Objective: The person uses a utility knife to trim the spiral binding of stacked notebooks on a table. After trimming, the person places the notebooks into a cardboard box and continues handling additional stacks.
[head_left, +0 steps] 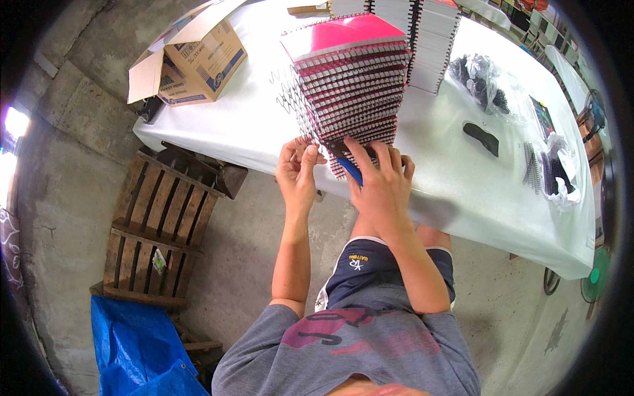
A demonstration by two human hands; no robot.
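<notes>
Fingers (358, 153) curl — right hand (384, 188) round one blue tool (350, 171), left hand (297, 173), hold unclear, by one notebook stack (353, 92).

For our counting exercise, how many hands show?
2: the left hand at the left side of the notebook stack; the right hand at its near edge, holding a blue item.

At mid-frame the right hand (385, 188) partly hides the blue object (349, 170); the lower-left tarp (139, 346) and top-edge notebooks (432, 46) are cut off.
</notes>
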